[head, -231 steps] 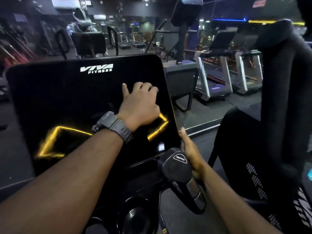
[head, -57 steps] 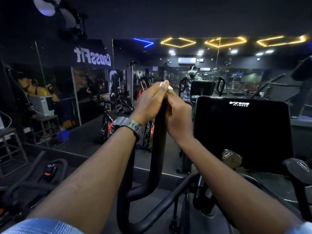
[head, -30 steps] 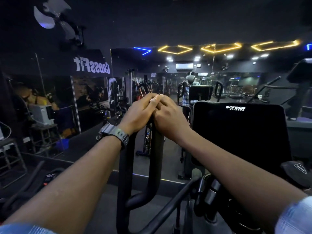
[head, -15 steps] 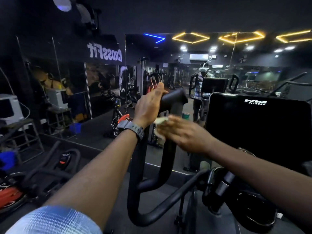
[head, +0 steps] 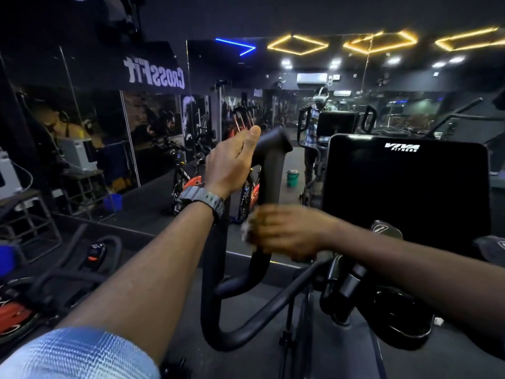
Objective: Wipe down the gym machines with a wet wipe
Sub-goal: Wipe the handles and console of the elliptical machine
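The step in hand looks to be wiping the moving arm of the elliptical trainer. The left hand (head: pixel 232 162), with a grey digital watch (head: pixel 202 201) on its wrist, holds the upper part of the black looped tubular handlebar (head: pixel 270 170) near its angled end cap, thumb up along the bar and fingers wrapped round its far side. The right hand (head: pixel 284 233) is motion-blurred lower down on the same upright; it appears curled around the bar, pressing a crumpled white wet wipe (head: pixel 246 231) against it, with only a small pale edge of the wipe showing at the left of the knuckles.

To the right stands the machine's black glossy console screen (head: pixel 404 184), marked "VIVA FITNESS". A mirrored wall (head: pixel 153 127) lies far ahead, and a small green bucket (head: pixel 292 177) shows in its reflection.

Judging from the grip, the wipe is midway down the upright. The next move probably calls for dragging it along the bend and lower loop, keeping the left hand's steadying hold so the arm does not swing, then shifting that hand so the covered patch gets wiped too.
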